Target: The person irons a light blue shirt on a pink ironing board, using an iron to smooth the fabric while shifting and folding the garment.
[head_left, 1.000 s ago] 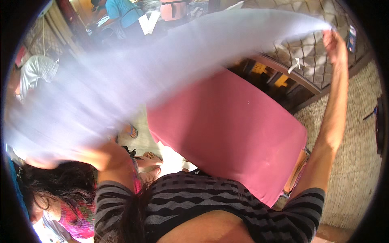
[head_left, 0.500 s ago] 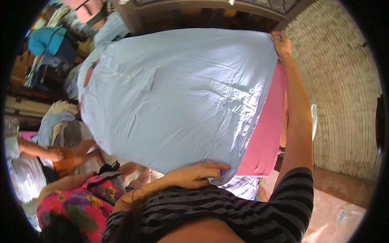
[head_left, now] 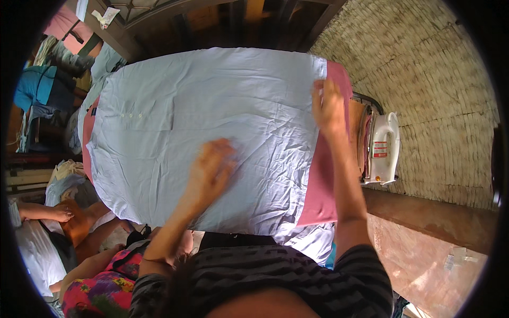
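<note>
A pale blue shirt [head_left: 212, 106] lies spread over a pink-covered ironing board [head_left: 322, 180], wrinkled mostly toward its right and near side. A short row of buttons shows on its left part. Above the middle of the shirt is my left hand [head_left: 211, 167], blurred by motion, its fingers apart and holding nothing. My right hand [head_left: 330, 108] is at the shirt's right edge, also a little blurred, with fingers loosely apart and no cloth gripped. Whether either hand touches the fabric is hard to tell. A white iron [head_left: 391, 151] stands at the board's right end.
Two people sit at the lower left, one in a floral top [head_left: 114, 283], one in a white top [head_left: 42, 246]. Clothes [head_left: 66, 183] are piled on the left. Dark wooden furniture [head_left: 212, 26] borders the far side; a woven wall [head_left: 429, 85] rises at right.
Both hands have let go of the shirt's right edge. My left hand has moved up and left over the cloth; the right has come nearer. The shirt lies flatter, and the iron has come into view.
</note>
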A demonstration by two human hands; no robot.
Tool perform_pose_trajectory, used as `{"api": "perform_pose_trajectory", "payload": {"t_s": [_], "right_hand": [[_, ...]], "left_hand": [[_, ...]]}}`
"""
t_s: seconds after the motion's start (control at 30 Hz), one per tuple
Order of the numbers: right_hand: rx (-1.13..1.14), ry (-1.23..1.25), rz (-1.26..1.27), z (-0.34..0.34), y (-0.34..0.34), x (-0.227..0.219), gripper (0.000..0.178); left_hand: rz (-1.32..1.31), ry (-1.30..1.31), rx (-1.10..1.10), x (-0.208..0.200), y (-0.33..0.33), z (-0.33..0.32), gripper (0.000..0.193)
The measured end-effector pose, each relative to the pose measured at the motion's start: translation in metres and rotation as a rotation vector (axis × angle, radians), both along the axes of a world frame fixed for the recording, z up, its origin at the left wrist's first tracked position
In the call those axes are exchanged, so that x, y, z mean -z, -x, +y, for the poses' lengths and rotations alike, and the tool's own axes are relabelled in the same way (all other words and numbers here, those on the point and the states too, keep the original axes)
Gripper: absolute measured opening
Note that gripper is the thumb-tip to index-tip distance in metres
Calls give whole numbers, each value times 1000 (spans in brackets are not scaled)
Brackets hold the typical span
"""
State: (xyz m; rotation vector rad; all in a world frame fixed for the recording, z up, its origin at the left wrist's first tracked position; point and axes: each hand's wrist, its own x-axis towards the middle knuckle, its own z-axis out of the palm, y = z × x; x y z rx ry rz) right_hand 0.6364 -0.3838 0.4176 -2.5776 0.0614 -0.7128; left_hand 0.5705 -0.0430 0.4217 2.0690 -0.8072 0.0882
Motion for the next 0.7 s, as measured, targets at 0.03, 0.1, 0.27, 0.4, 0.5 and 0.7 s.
{"api": "perform_pose_trajectory", "payload": {"t_s": [0.03, 0.1, 0.27, 0.4, 0.5, 0.7], "right_hand": [[43, -104, 63, 9, 26, 4, 25], [107, -85, 99, 27, 52, 5, 36], [259, -148, 80, 28, 48, 9, 38], [325, -368, 251, 28, 38, 1, 31], [387, -515, 44, 20, 38, 12, 27], [444, -186, 6, 25, 42, 20, 15]], "left_hand": [[-115, -89, -98, -6, -18, 6, 26], [-269, -269, -216, -2, -42, 19, 26], [-397, -409, -264, 2, -93, -10, 29], [-380, -185, 74, 13, -127, -72, 21], [-359, -181, 220, 17, -138, -107, 13], [-336, -192, 210, 23, -150, -138, 7]]}}
